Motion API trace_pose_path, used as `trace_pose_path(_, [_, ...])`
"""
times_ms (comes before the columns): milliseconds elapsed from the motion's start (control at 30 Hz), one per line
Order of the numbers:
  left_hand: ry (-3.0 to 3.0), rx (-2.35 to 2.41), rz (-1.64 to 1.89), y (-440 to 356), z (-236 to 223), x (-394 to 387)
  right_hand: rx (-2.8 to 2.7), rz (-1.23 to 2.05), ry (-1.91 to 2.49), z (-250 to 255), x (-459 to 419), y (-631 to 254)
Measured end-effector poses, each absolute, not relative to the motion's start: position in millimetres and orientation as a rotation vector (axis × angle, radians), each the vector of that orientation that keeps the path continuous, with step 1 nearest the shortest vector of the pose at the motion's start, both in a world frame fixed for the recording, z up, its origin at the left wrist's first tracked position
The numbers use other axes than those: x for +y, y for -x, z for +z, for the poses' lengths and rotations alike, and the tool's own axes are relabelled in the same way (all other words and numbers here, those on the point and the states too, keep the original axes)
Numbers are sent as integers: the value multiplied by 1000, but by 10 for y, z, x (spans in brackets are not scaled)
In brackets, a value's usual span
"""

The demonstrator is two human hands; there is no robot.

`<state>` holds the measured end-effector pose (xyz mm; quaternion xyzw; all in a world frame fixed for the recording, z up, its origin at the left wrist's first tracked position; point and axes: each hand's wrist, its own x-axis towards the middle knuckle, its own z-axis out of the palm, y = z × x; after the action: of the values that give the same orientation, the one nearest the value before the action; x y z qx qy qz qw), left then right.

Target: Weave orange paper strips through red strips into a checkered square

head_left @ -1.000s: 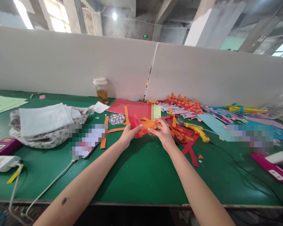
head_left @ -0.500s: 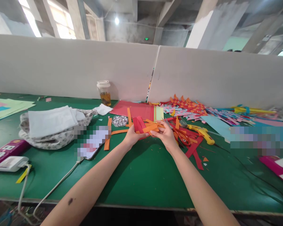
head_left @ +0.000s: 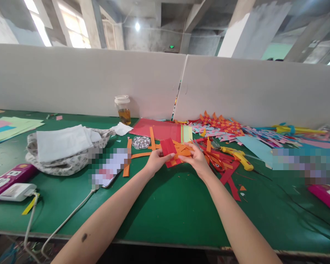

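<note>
Between my hands is a piece of woven red and orange paper strips (head_left: 169, 147), its left part red and its right part a mesh of orange strips. My left hand (head_left: 157, 161) grips the red side, thumb on top and fingers behind it. My right hand (head_left: 194, 157) pinches the orange strips at the other end. Loose orange strips (head_left: 152, 137) lie just beyond my left hand. Close to my right hand are red-handled scissors (head_left: 216, 161) among loose red strips (head_left: 230, 172).
A yellow glue gun (head_left: 243, 161) with a dark cord lies at right, before a pile of woven paper pieces (head_left: 222, 124). On the left are a charging phone (head_left: 111, 168), a floral cloth bag (head_left: 63, 168) and a lidded cup (head_left: 123, 112). A white partition (head_left: 85, 80) stands behind.
The woven paper has been turned so that more of its flat red face shows and a checked edge appears below. Both hands still hold it, with the view shifted slightly.
</note>
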<state>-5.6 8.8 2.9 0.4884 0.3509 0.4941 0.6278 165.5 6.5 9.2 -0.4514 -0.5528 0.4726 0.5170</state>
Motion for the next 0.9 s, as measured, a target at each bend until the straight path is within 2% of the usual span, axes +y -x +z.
trace_pose_path(333, [-1207,761,900,50,50,36,-1402,1090,1153,163,25,-1662])
trace_pose_path(900, [-1231,763,880,66,-9,49,-1451,1050,1112,160,-9,-1615])
